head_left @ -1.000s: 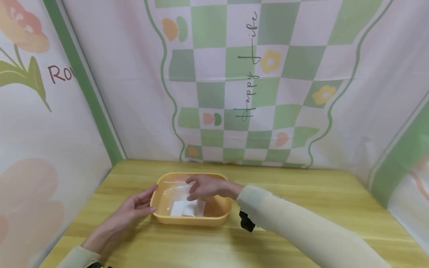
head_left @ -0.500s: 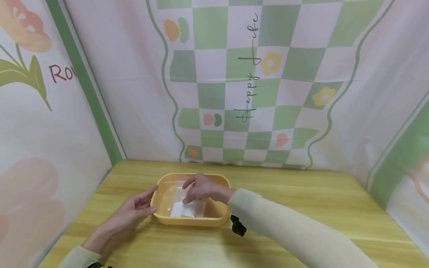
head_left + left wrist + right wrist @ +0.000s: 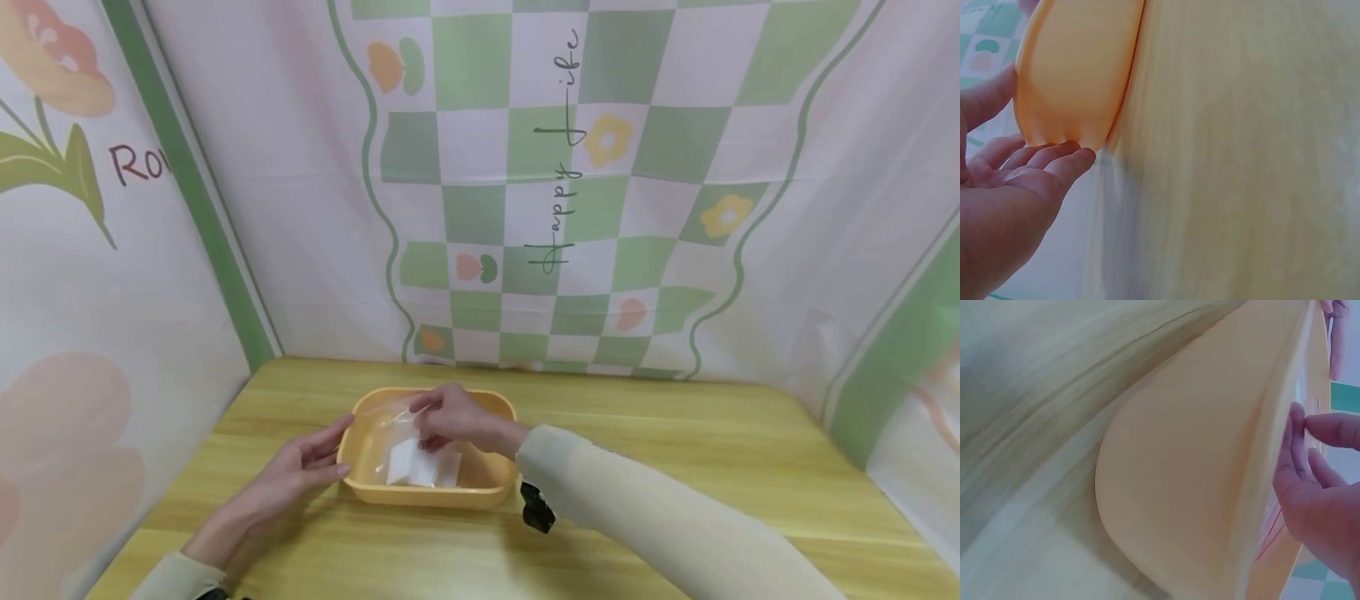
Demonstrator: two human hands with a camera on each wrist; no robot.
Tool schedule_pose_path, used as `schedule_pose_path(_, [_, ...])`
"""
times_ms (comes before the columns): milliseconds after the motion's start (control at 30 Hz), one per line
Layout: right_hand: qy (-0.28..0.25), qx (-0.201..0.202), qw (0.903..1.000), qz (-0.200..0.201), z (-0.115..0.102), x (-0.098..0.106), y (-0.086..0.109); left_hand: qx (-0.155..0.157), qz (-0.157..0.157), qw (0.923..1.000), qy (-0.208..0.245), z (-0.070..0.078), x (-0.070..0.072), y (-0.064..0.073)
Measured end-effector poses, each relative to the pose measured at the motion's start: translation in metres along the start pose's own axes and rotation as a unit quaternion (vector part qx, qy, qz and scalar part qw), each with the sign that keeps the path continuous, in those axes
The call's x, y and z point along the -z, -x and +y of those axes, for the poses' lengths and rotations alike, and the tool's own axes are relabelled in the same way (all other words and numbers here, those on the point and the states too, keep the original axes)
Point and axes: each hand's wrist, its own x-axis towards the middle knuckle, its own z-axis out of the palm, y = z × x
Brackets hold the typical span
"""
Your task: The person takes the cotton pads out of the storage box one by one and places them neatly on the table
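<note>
A shallow yellow plastic tub [image 3: 427, 497] stands on the table. In it lies a clear plastic zip bag [image 3: 390, 412], with flat white pieces [image 3: 422, 467] showing at its near end. My right hand [image 3: 453, 417] reaches into the tub and pinches the bag between thumb and fingers. In the right wrist view that hand [image 3: 1319, 481] is partly behind the tub wall, with the bag's red seal line showing beside it. My left hand [image 3: 296, 467] touches the tub's left end. The left wrist view shows its fingertips [image 3: 1082, 159] against the outer wall and its thumb at the rim.
The wooden table [image 3: 637, 467] stretches to the right of the tub and in front of it. A fabric backdrop [image 3: 540, 183] with green checks hangs behind the table, and another printed panel [image 3: 112, 292] stands on the left.
My right fingers have closed on the bag. The bag's white pieces have tilted and shifted slightly right. The left hand and the tub have stayed in place.
</note>
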Motion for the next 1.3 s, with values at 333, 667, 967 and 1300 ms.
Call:
schedule_pose_path(333, [0.051,0.015,0.9985,0.017,-0.002,-0.011,0.0,0.002,-0.005,0.9999,0.015,0.001,-0.001,-0.001])
schedule_pose_path(667, [0.058,0.032,0.9976,0.021,0.002,-0.01,0.004,-0.001,-0.008,0.9999,0.014,-0.001,-0.002,-0.002])
schedule_pose_path(967, [0.037,0.018,0.9991,-0.011,0.001,0.005,0.007,0.0,0.004,1.0,-0.002,0.0,-0.002,0.002])
schedule_pose_path(1300, [0.053,0.02,0.998,-0.027,-0.005,0.02,0.017,0.007,0.005,1.0,-0.003,0.0,-0.003,0.003])
